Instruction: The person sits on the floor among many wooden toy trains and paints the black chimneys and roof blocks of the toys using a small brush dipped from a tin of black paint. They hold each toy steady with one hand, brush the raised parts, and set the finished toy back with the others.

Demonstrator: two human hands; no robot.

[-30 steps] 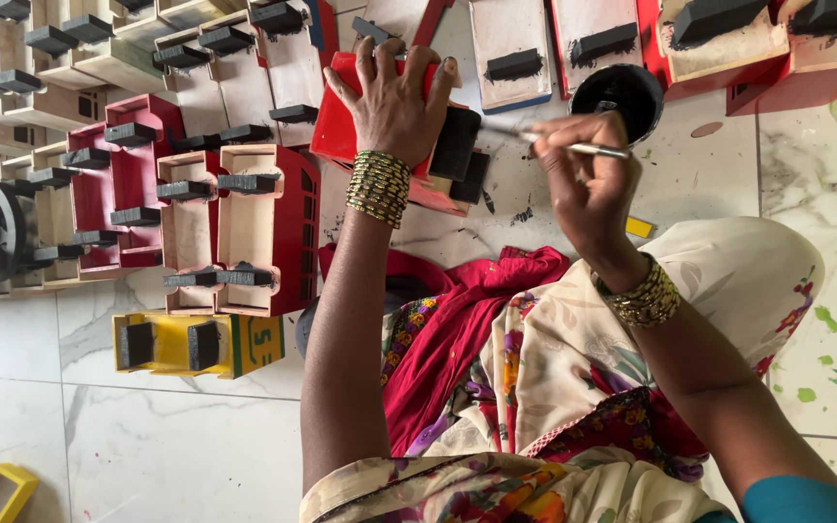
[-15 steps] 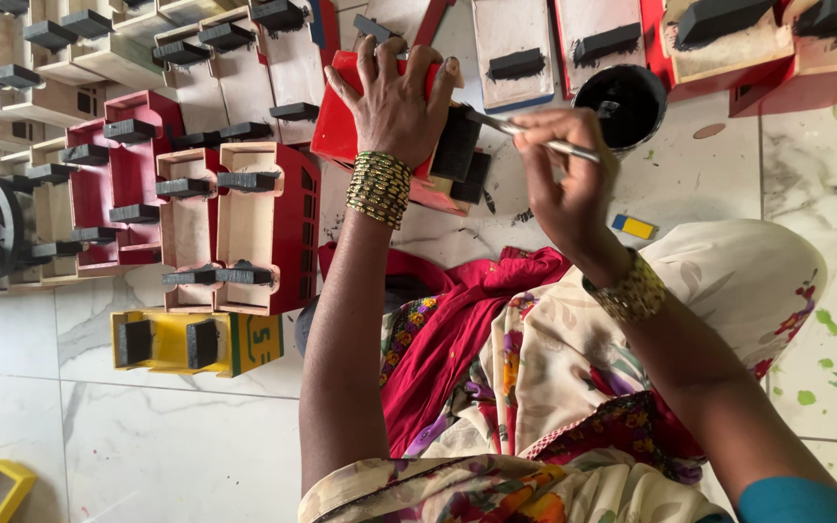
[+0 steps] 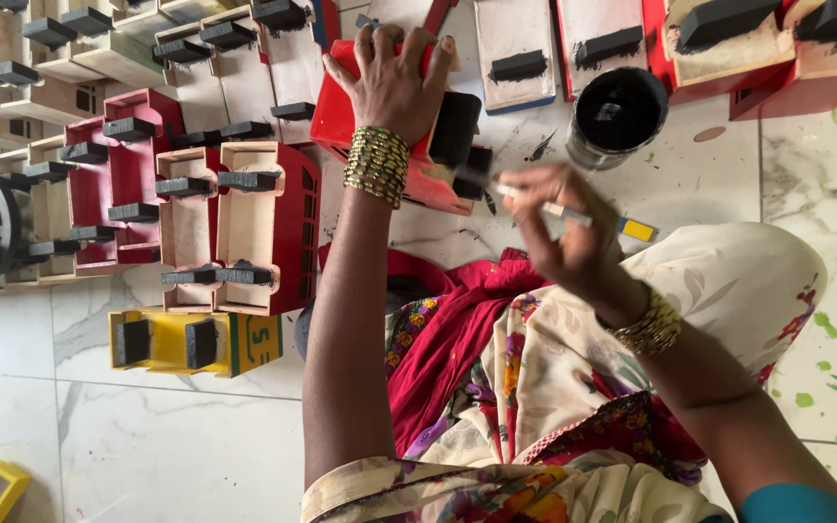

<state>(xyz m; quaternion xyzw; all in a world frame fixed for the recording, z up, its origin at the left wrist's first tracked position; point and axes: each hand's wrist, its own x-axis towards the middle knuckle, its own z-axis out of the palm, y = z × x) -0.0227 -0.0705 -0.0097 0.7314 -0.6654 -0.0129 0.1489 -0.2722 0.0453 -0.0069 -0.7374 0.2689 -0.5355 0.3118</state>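
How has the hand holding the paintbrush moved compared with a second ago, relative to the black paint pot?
Yes. The right hand with the paintbrush has drawn back from the black paint pot, toward the red toy piece.

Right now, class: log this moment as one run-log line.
left hand: grips red wooden toy body | right hand: holds paintbrush at its black block | black paint pot: beside
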